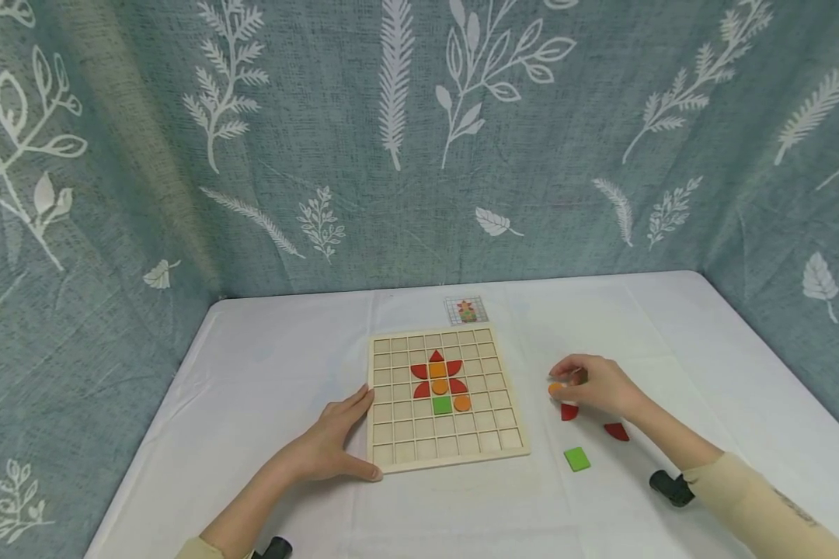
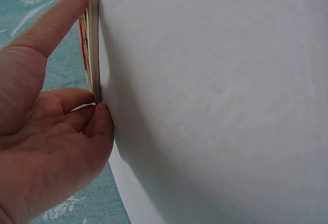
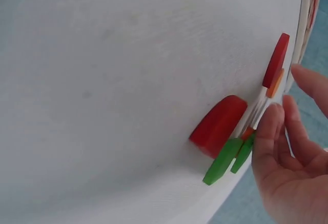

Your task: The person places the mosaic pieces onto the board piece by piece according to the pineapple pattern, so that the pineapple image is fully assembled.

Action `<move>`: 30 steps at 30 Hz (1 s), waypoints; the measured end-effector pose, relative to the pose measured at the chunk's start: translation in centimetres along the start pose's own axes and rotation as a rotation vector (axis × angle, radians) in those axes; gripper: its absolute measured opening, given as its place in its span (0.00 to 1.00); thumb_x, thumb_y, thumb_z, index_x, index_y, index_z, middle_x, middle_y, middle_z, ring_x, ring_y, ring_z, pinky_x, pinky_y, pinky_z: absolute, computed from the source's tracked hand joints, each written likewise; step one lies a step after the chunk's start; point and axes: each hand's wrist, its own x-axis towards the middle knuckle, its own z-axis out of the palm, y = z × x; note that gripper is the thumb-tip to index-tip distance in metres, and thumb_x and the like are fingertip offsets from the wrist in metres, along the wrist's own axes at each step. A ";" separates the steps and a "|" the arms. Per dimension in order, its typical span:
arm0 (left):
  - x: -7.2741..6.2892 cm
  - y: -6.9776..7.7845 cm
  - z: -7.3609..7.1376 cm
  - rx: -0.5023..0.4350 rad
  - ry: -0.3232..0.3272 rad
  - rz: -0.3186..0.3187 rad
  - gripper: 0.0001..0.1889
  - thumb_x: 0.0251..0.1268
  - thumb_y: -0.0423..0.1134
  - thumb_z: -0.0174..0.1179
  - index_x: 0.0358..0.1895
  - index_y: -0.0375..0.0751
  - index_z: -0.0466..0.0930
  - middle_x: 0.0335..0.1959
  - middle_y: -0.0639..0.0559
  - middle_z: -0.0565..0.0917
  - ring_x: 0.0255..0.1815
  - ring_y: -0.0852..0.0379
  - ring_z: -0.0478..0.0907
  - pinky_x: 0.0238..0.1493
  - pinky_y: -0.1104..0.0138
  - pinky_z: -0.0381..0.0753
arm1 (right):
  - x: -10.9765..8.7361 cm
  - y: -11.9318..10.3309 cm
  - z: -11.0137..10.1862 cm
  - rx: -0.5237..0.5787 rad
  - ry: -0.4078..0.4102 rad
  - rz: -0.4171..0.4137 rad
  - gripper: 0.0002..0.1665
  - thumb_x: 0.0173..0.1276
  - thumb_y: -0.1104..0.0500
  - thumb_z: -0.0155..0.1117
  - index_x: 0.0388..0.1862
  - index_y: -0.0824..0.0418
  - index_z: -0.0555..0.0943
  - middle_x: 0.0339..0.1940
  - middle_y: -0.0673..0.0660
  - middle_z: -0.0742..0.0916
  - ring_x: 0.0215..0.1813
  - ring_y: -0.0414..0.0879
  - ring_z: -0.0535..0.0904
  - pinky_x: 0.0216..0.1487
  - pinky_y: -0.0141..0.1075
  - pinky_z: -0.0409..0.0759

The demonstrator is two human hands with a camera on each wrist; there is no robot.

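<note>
A wooden grid board (image 1: 403,453) lies on the table with a figure of red, orange and green pieces in its cells. My left hand (image 1: 328,442) rests against its left side, thumb at the near corner and fingers along the edge, spread apart. To the right of the board, my right hand (image 1: 594,384) reaches over loose pieces, thumb and fingers apart around an orange disc (image 1: 555,389). A red piece (image 1: 569,412) lies just below that hand. In the right wrist view, green pieces (image 3: 223,161) and a thick red piece (image 3: 220,125) lie beside the fingers.
Behind the board lies a small picture card (image 1: 466,310) showing a similar figure. A green square (image 1: 576,459) and a red quarter piece (image 1: 617,431) lie nearer on the white tablecloth (image 1: 294,349). A leaf-patterned curtain (image 1: 363,217) borders the table.
</note>
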 end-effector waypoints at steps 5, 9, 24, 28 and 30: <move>0.0 0.1 0.0 -0.003 0.003 -0.010 0.63 0.35 0.52 0.80 0.76 0.33 0.53 0.78 0.41 0.50 0.74 0.37 0.51 0.68 0.41 0.57 | -0.2 0.3 0.0 -0.039 0.002 -0.015 0.13 0.57 0.58 0.74 0.40 0.60 0.84 0.33 0.50 0.83 0.36 0.45 0.75 0.37 0.37 0.75; 0.0 0.0 0.1 -0.002 0.007 -0.006 0.63 0.35 0.53 0.80 0.76 0.33 0.53 0.78 0.41 0.50 0.74 0.38 0.51 0.68 0.41 0.56 | -0.1 0.5 0.1 -0.050 0.008 -0.032 0.11 0.56 0.61 0.73 0.39 0.60 0.85 0.32 0.49 0.82 0.35 0.44 0.74 0.35 0.36 0.74; -0.1 0.0 -0.1 -0.020 -0.004 0.006 0.63 0.36 0.52 0.80 0.75 0.32 0.52 0.78 0.38 0.50 0.73 0.36 0.51 0.68 0.40 0.57 | 0.4 -0.2 1.0 0.005 0.056 -0.043 0.13 0.57 0.54 0.75 0.38 0.60 0.85 0.30 0.48 0.86 0.32 0.41 0.80 0.33 0.35 0.78; -0.1 0.0 -0.1 -0.014 -0.006 0.011 0.62 0.37 0.52 0.80 0.76 0.32 0.52 0.78 0.38 0.50 0.73 0.36 0.51 0.68 0.41 0.57 | 0.7 -1.2 1.5 0.156 0.030 -0.010 0.16 0.58 0.54 0.74 0.42 0.60 0.85 0.34 0.51 0.88 0.35 0.43 0.84 0.35 0.36 0.82; -0.1 0.0 -0.1 -0.013 -0.007 0.013 0.62 0.37 0.52 0.80 0.76 0.32 0.52 0.78 0.38 0.50 0.73 0.37 0.51 0.68 0.41 0.57 | 0.8 -1.8 1.9 0.213 0.016 0.003 0.17 0.58 0.53 0.74 0.43 0.60 0.85 0.35 0.51 0.88 0.36 0.43 0.84 0.36 0.37 0.82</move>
